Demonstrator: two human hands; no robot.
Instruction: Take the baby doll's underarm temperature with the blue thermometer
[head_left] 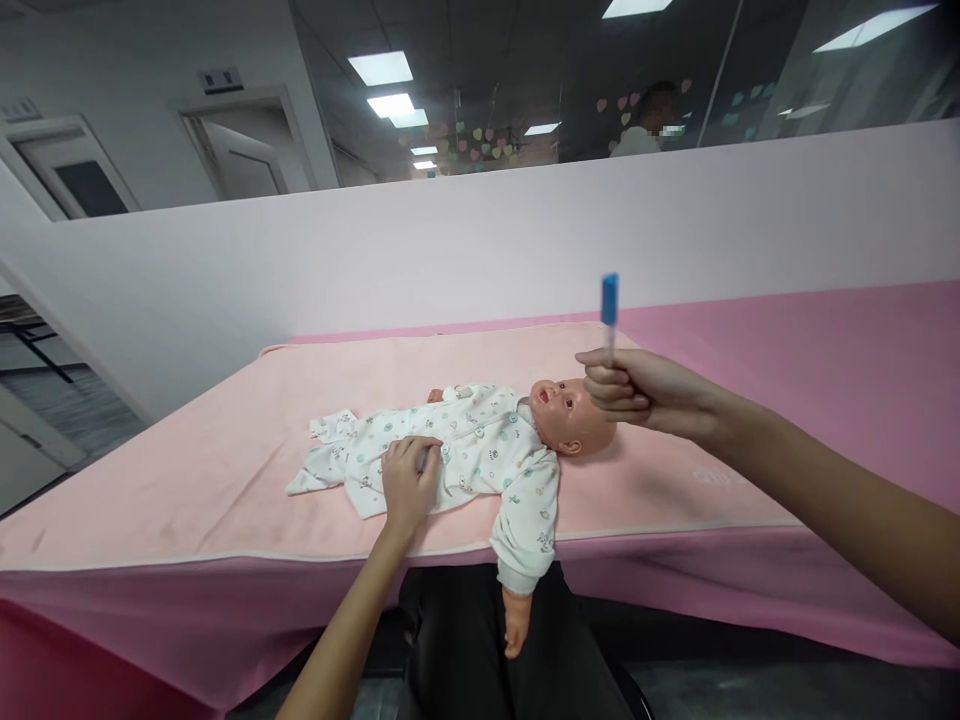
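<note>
A baby doll (480,440) in a white printed sleepsuit lies on its back, head to the right and legs to the left. One doll arm hangs over the table's front edge. My left hand (411,475) rests on the doll's lower body, fingers lying loosely over the cloth and not visibly gripping it. Above the doll's head, my right hand (630,390) is closed around a slim clear stick with a blue end (610,300). The stick stands upright, blue end on top; its lower part is hidden in my fist, and its exact kind is unclear.
Under the doll spreads a peach blanket (225,450) over a pink tablecloth (810,390). A white low wall (480,250) with dark glass above it stands behind the table. A person (649,125) shows in the glass. My dark-trousered legs (465,640) are at the front edge.
</note>
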